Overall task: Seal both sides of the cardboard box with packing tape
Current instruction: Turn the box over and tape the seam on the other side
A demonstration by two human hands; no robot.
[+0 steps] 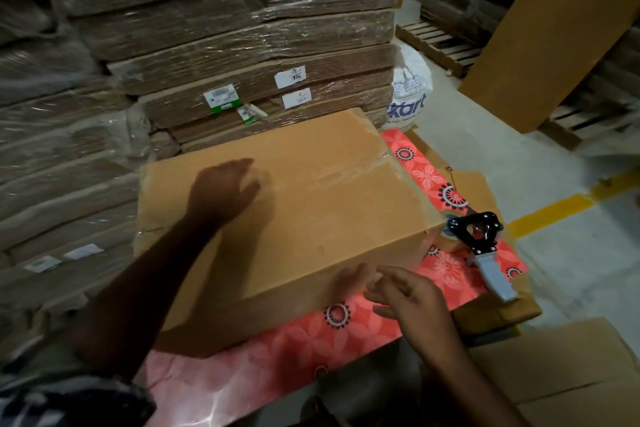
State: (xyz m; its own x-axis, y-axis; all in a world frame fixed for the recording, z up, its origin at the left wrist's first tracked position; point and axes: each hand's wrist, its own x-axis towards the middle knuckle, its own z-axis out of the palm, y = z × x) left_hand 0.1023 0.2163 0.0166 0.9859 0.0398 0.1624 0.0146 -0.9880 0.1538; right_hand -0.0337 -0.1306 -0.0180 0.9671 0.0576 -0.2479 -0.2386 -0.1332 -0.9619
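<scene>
A warehouse corner: a counter (263, 354) draped in glossy red cloth printed with pale flowers and black-and-white rosettes stands on a grey concrete floor (540, 184) crossed by one yellow line (554, 210). One brown cardboard box (311, 204), rectangular and closed, lies on the cloth, a strip of clear tape (356, 168) running along its top seam and wrinkling at the far right edge. The left hand (221, 189), blurred, rests palm-down on the box top with fingers spread, gripping nothing. The right hand (401, 291) sits at the box's near right corner, fingers loosely curled and open, fingertips touching or just beside the cardboard; which cannot be told. One tape dispenser (479, 246), with black frame, grey handle and a brownish roll, lies on the cloth just beside the box's right end, touched by neither hand. Behind, bundles of flattened corrugated sheets (225, 38), wrapped in shiny plastic film and carrying small white labels, are stacked high. One flat cardboard sheet (540, 55) leans at right near wooden pallets (440, 42), and a white printed sack (410, 94) sits between the stack and the floor.
</scene>
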